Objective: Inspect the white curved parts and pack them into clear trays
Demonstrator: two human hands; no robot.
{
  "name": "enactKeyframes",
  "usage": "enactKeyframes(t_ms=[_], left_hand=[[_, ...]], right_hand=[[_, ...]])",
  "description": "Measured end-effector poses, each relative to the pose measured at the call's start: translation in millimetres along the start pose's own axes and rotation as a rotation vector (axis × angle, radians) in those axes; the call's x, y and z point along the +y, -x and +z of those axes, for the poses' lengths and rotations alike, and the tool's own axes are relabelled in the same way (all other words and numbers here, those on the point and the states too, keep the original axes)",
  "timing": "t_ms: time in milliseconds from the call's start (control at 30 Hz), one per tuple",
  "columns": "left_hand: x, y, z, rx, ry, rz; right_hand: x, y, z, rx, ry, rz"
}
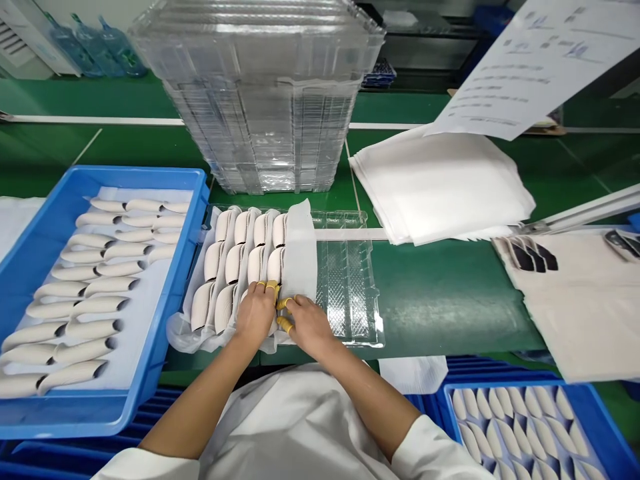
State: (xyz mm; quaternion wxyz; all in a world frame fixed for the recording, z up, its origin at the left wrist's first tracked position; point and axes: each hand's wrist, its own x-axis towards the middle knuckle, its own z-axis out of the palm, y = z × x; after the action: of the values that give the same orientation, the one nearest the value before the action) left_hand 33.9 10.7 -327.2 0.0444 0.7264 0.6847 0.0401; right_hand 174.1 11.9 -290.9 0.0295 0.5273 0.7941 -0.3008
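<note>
Green bench runs across the room, with a tall stack of clear trays at twelve o'clock from the hands and blue bottles far off at eleven. Both hands meet over one clear tray, its ribbed bare part at three o'clock. Cream curved pieces stand in rows inside it, from nine to twelve o'clock, with a thin white sheet between rows. Left hand has its fingers together, bent down onto the front of the rows; right hand has thumb and forefinger apart just beside them. Yellow covers sit on several fingertips, and I cannot tell whether either hand pinches a piece. One blue tray of similar pieces lies at nine o'clock, a second blue tray at four, loose white sheets at two, and beige cloth at three
</note>
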Motion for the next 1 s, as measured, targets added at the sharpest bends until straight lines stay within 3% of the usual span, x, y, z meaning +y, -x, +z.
enactKeyframes(t_ms=[433, 633, 767, 1000], left_hand=[[1, -3, 1.0, -0.016, -0.088, 0.088], [-2, 35, -8.1, 0.05, -0.117, 0.113], [-10, 60, -5.0, 0.157, -0.12, 0.205], [-18, 75, 8.8, 0.275, -0.092, 0.313]], right_hand=[[0, 0, 1, 0.015, 0.015, -0.009], [4, 1, 5, 0.056, 0.024, -0.031], [4, -1, 5, 0.093, 0.061, -0.058], [-7, -46, -9, 0.196, 0.187, -0.16]])
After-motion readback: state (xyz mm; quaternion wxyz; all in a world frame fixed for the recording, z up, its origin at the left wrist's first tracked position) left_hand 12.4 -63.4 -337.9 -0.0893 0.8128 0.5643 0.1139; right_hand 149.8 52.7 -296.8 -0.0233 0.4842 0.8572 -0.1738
